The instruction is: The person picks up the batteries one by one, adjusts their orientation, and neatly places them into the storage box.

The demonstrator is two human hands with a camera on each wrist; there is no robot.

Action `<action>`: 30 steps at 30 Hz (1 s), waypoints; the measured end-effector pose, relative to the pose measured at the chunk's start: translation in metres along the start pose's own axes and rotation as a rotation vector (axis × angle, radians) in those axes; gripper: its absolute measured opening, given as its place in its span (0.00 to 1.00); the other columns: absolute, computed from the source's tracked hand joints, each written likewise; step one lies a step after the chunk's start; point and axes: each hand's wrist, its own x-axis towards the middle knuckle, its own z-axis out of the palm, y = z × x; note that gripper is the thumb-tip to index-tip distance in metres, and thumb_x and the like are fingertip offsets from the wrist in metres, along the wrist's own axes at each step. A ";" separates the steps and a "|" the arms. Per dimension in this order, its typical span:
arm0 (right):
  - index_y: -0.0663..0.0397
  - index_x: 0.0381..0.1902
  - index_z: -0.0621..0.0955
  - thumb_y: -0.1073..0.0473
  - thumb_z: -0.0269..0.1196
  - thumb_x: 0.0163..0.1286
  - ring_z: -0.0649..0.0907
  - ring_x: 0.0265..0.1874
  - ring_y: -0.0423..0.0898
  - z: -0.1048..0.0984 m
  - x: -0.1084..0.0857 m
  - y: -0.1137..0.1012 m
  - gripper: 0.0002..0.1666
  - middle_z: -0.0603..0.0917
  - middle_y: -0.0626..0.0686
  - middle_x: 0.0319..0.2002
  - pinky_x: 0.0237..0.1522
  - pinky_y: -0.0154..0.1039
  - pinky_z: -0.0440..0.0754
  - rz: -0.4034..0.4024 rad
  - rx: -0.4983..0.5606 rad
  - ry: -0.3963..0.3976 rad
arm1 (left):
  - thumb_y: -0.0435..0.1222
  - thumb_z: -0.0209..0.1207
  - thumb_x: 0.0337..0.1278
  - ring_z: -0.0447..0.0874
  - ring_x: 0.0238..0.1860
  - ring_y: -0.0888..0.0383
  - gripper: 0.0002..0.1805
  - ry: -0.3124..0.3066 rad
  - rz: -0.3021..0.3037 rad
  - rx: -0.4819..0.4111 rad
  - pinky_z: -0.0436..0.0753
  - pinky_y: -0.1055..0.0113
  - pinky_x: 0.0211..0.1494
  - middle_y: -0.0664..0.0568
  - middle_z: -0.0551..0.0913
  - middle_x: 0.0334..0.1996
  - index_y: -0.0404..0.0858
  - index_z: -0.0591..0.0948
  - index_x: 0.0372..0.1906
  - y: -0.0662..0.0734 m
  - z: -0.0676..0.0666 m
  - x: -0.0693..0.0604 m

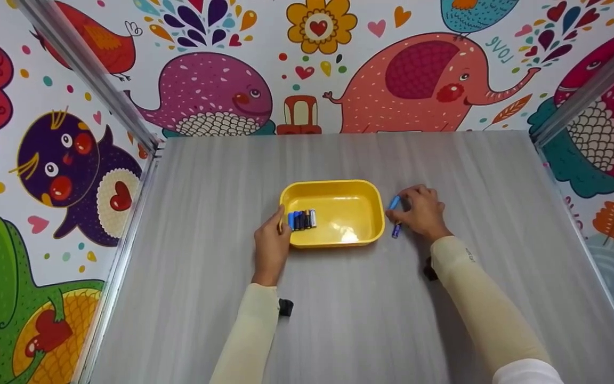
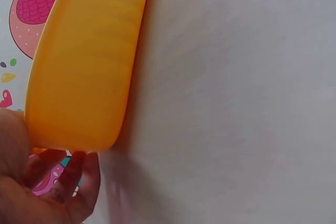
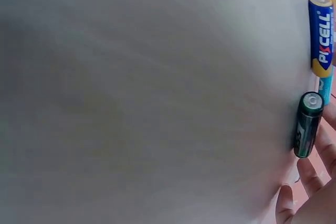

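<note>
My left hand (image 1: 271, 250) holds the left end of a yellow tray (image 1: 347, 213), thumb at the rim; in the left wrist view its fingers (image 2: 86, 182) reach under the tray's end. Inside the tray, several batteries (image 1: 302, 220) stand side by side in a row at the left. Just right of the tray, my right hand (image 1: 423, 213) pinches a light blue battery (image 1: 394, 202) between thumb and forefinger. A dark blue battery (image 3: 321, 38) with a gold end lies beside it on the table. Close to the other fingers is a dark green battery (image 3: 308, 125), hidden from the head view.
The grey table (image 1: 205, 213) has a metal rail (image 1: 120, 256) along its left side. Printed cartoon walls (image 1: 307, 69) stand behind it and at both sides. A small black piece (image 1: 285, 308) sits at the left wrist.
</note>
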 end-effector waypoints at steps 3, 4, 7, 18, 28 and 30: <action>0.49 0.53 0.82 0.36 0.75 0.56 0.66 0.62 0.59 -0.003 -0.002 -0.002 0.34 0.73 0.54 0.59 0.67 0.66 0.61 -0.014 -0.002 0.019 | 0.30 0.58 0.69 0.80 0.62 0.59 0.28 0.006 0.007 0.006 0.81 0.61 0.64 0.53 0.78 0.69 0.43 0.74 0.72 0.000 -0.001 0.000; 0.49 0.53 0.82 0.36 0.75 0.56 0.66 0.62 0.59 -0.004 -0.002 -0.003 0.34 0.73 0.54 0.59 0.66 0.66 0.61 -0.020 -0.005 0.029 | 0.30 0.58 0.68 0.80 0.62 0.59 0.28 0.008 0.010 0.008 0.82 0.61 0.64 0.52 0.78 0.69 0.43 0.74 0.72 0.000 -0.001 0.000; 0.51 0.52 0.82 0.37 0.75 0.57 0.66 0.62 0.59 -0.009 -0.003 -0.006 0.33 0.74 0.55 0.58 0.64 0.66 0.63 -0.041 -0.007 0.065 | 0.30 0.59 0.68 0.80 0.61 0.59 0.28 0.013 0.016 0.011 0.83 0.61 0.63 0.52 0.78 0.68 0.43 0.74 0.72 0.001 -0.002 0.000; 0.48 0.53 0.81 0.40 0.76 0.57 0.65 0.64 0.58 -0.024 -0.008 -0.031 0.31 0.73 0.55 0.62 0.71 0.66 0.64 -0.062 0.094 0.120 | 0.30 0.59 0.67 0.81 0.59 0.59 0.28 0.011 0.022 0.005 0.83 0.61 0.62 0.52 0.78 0.68 0.43 0.74 0.72 0.001 -0.002 0.000; 0.50 0.51 0.82 0.44 0.78 0.56 0.70 0.61 0.56 -0.023 -0.014 -0.061 0.29 0.75 0.55 0.58 0.69 0.58 0.73 -0.245 0.166 0.170 | 0.29 0.59 0.67 0.80 0.64 0.57 0.28 0.020 0.028 0.008 0.82 0.60 0.64 0.51 0.79 0.68 0.42 0.75 0.71 0.000 -0.001 0.001; 0.51 0.51 0.82 0.45 0.78 0.55 0.71 0.60 0.56 -0.021 -0.016 -0.067 0.29 0.76 0.55 0.56 0.68 0.57 0.74 -0.290 0.175 0.177 | 0.29 0.59 0.67 0.80 0.63 0.58 0.28 0.019 0.031 0.006 0.82 0.60 0.64 0.51 0.79 0.68 0.42 0.75 0.71 0.000 -0.001 0.001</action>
